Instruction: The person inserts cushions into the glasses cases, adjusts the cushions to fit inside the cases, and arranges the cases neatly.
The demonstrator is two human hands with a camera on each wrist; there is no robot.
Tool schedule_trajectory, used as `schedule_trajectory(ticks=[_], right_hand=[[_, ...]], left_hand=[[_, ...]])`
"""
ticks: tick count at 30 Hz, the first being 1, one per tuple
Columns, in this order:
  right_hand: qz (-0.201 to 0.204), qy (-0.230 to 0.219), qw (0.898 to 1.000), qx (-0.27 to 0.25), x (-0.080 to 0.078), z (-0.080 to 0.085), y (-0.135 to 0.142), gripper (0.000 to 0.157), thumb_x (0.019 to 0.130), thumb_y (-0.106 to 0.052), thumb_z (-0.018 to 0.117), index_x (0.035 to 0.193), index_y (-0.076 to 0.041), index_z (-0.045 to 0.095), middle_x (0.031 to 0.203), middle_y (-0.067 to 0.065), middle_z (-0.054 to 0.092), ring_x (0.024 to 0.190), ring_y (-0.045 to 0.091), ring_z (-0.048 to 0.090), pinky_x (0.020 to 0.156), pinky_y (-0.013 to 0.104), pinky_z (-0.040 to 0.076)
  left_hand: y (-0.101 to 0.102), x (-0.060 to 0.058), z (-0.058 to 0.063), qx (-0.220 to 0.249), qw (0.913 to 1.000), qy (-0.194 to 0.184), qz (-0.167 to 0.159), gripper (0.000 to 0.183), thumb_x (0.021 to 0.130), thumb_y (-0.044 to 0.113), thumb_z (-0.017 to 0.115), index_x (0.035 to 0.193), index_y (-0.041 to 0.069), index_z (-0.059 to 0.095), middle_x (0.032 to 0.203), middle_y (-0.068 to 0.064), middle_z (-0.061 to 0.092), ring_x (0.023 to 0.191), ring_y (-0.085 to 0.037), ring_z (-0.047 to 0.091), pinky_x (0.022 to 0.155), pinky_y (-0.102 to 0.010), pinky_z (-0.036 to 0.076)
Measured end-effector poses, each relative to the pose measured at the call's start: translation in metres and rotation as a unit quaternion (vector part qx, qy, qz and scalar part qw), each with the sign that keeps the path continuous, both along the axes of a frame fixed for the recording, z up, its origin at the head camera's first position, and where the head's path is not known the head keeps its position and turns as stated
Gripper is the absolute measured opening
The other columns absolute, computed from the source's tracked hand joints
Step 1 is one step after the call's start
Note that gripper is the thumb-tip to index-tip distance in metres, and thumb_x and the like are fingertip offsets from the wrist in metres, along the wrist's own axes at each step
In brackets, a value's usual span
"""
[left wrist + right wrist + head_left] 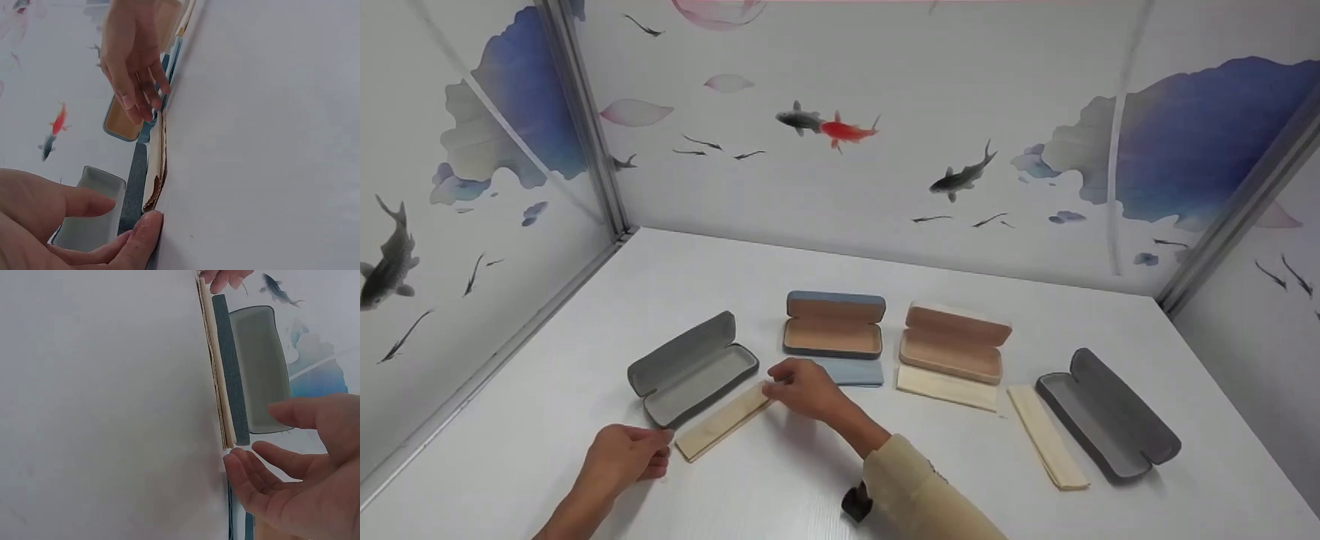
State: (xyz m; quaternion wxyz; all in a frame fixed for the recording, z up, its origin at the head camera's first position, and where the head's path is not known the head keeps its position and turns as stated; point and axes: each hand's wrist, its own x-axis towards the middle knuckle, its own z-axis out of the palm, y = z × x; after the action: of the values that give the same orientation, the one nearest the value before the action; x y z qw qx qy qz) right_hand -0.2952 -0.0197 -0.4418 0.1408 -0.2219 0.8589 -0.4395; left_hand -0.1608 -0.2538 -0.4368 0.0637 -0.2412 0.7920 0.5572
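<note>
A folded cream cloth point(724, 421) lies on the table along the front of an open grey glasses case point(701, 386). At the cloth's near left end is my left hand point(624, 457), its thumb apart from its fingers and nothing between them. By the cloth's other end hovers my right hand point(808, 390), fingers loosely bent and thumb held away from them. In the right wrist view the right hand's fingertips point(239, 458) come close to the cloth's end; whether they touch it I cannot tell. A folded blue cloth point(859, 373) is partly hidden behind the right hand.
A blue glasses case point(834, 337) and a cream-rimmed one point(952, 352) stand open at the back. A cream cloth point(947, 388) lies before the latter. On the right, another cloth point(1048, 439) lies beside a dark grey open case point(1102, 420). Printed walls point(870, 195) surround the table.
</note>
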Motion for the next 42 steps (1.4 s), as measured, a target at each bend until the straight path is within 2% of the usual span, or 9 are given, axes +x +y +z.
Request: schedule_trajectory(ticks=[5,12,18,23,28,33,37,42], right_hand=[[-0.017,-0.008,1.0,0.005,-0.002,-0.002,-0.007,0.034,0.092,-0.016,0.071,0.12,0.002,0.067,0.112,0.013,0.068,0.098,0.018,0.06,0.091,0.039,0.054],[-0.02,-0.039,0.999,0.03,-0.003,0.0,-0.012,0.038,0.091,-0.015,0.072,0.124,0.002,0.063,0.108,0.012,0.068,0.091,0.017,0.059,0.083,0.035,0.055],[-0.029,-0.046,0.998,0.042,-0.004,0.002,-0.011,0.04,0.09,-0.014,0.074,0.124,0.002,0.064,0.107,0.011,0.067,0.09,0.016,0.057,0.081,0.033,0.054],[-0.024,-0.04,0.998,0.049,-0.002,0.001,-0.014,0.025,0.088,-0.01,0.075,0.111,0.0,0.069,0.095,0.005,0.066,0.081,0.012,0.056,0.07,0.025,0.05],[-0.013,-0.022,0.998,0.051,-0.001,0.001,-0.013,0.009,0.089,-0.008,0.073,0.095,-0.003,0.071,0.083,0.001,0.064,0.073,0.01,0.053,0.061,0.021,0.043],[-0.014,-0.04,0.998,0.046,-0.004,0.002,-0.011,0.006,0.089,-0.009,0.073,0.089,-0.004,0.07,0.078,-0.001,0.061,0.068,0.011,0.051,0.058,0.022,0.041],[-0.018,-0.056,0.997,0.043,-0.006,0.005,-0.009,0.008,0.09,-0.012,0.073,0.089,-0.005,0.07,0.079,-0.001,0.061,0.069,0.012,0.052,0.058,0.023,0.042],[-0.027,-0.073,0.997,0.02,-0.006,0.008,-0.009,0.007,0.09,-0.013,0.073,0.092,-0.008,0.068,0.085,0.001,0.064,0.074,0.011,0.055,0.063,0.022,0.046]], left_hand=[[0.001,0.0,-0.002,-0.008,0.9999,0.007,0.003,0.027,0.094,0.01,0.063,0.105,-0.015,0.064,0.075,-0.007,0.07,0.061,-0.009,0.067,0.061,-0.024,0.059],[0.008,-0.004,-0.007,-0.022,0.9996,0.001,0.016,0.021,0.092,0.009,0.065,0.097,-0.011,0.067,0.067,-0.006,0.068,0.056,-0.01,0.065,0.056,-0.026,0.059],[0.015,-0.01,-0.007,-0.041,0.999,0.016,0.006,0.016,0.089,0.006,0.068,0.091,-0.009,0.07,0.063,-0.006,0.066,0.052,-0.01,0.063,0.053,-0.025,0.058],[0.016,-0.005,-0.008,-0.072,0.9972,0.02,-0.004,0.013,0.089,0.007,0.069,0.085,-0.004,0.071,0.058,-0.004,0.063,0.049,-0.011,0.059,0.05,-0.024,0.054],[0.018,-0.001,-0.008,-0.104,0.9944,0.016,-0.014,0.013,0.089,0.01,0.067,0.088,-0.002,0.071,0.06,-0.003,0.061,0.05,-0.012,0.058,0.049,-0.023,0.051],[0.016,-0.002,-0.004,-0.08,0.9966,0.014,-0.013,0.015,0.089,0.012,0.065,0.09,-0.002,0.071,0.066,-0.004,0.062,0.059,-0.012,0.059,0.053,-0.025,0.054],[0.012,-0.004,0.001,-0.058,0.9979,0.021,-0.02,0.018,0.092,0.012,0.064,0.097,-0.004,0.069,0.079,-0.007,0.068,0.068,-0.013,0.065,0.061,-0.027,0.059],[0.005,-0.006,0.007,-0.018,0.999,0.038,-0.015,0.022,0.095,0.01,0.063,0.107,-0.008,0.065,0.082,-0.009,0.072,0.069,-0.015,0.071,0.065,-0.028,0.061]])
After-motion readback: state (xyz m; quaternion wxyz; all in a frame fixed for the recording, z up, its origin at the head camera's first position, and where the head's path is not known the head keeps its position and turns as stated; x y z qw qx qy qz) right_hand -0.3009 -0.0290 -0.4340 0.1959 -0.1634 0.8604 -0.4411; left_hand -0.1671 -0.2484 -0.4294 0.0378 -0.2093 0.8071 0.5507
